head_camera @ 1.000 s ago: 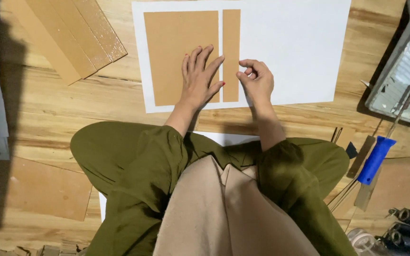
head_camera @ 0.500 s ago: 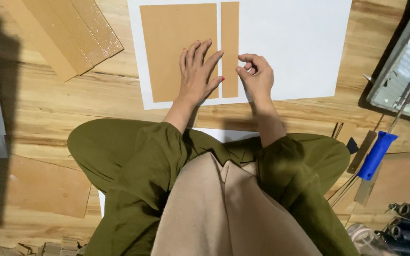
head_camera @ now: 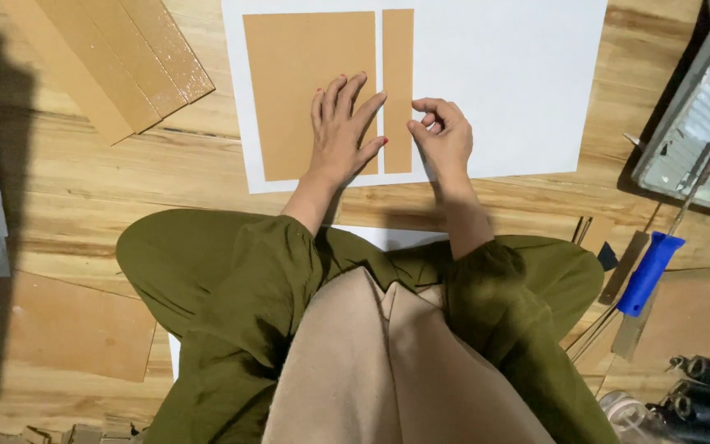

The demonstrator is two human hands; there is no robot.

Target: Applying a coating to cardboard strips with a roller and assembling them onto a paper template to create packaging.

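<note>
Far left: cardboard planks on wood floor, untouched.
Wide panel: brown card on white sheet, same spot as a sec ago.
L hand: left hand flat, fingers spread, still pinning wide panel's lower right edge.
Strip: narrow strip just beside panel, thin gap btwn, no shift.
R hand: right hand curled, fingertips pinched together at strip's lower edge; actual hold, can't tell.
Change: hardly any; looks like lining-up, w/ nothing lifted.
Far right: blue-handled tool, metal tray, idle.
</note>
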